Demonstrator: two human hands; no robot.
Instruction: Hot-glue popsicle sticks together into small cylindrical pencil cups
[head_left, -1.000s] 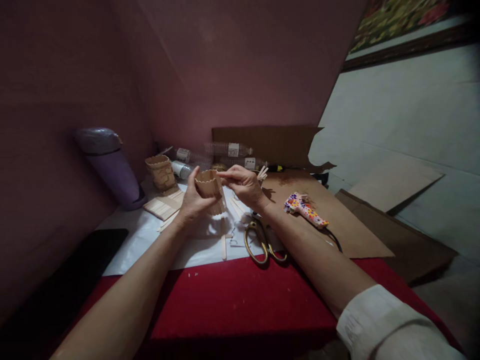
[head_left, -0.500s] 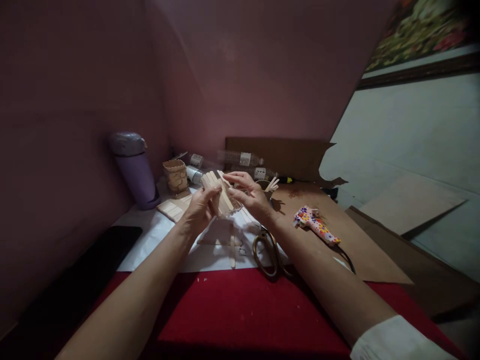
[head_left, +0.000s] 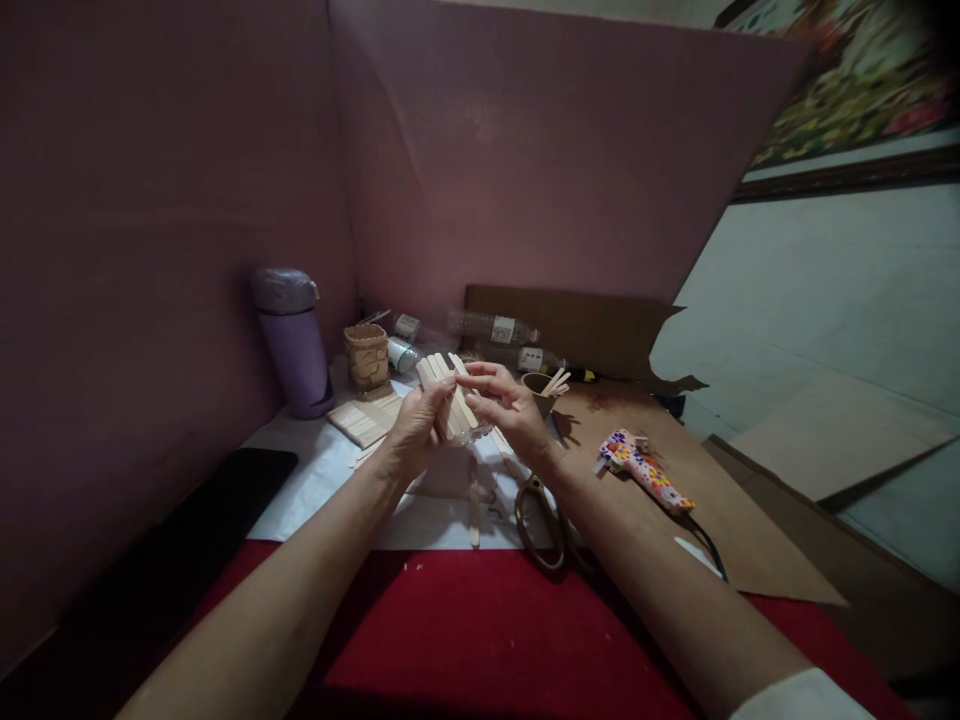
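My left hand (head_left: pixel 415 428) is closed around a clear plastic container (head_left: pixel 474 436), whose side is partly covered by upright wooden craft sticks (head_left: pixel 433 370). The fingers of my right hand (head_left: pixel 511 408) hold one more craft stick (head_left: pixel 464 396) against that side, to the right of the row. A dark gap shows between this stick and the others near the top. Beneath my hands, a loose craft stick (head_left: pixel 474 510) lies on white paper (head_left: pixel 300 508). Scissors (head_left: pixel 541 525) rest beside my right forearm.
A purple tumbler (head_left: pixel 294 355) and a small woven-looking basket (head_left: pixel 367 358) stand at the left, near a flat panel of sticks (head_left: pixel 365 418). Behind are plastic bottles (head_left: pixel 495 328) and a cup (head_left: pixel 537 392) with sticks. A flowered glue gun (head_left: pixel 646 472) lies on cardboard (head_left: pixel 757 545).
The view has shifted, so most things sit slightly further right and lower. The stick at my right fingers now stands nearer to the row, more in line with it.
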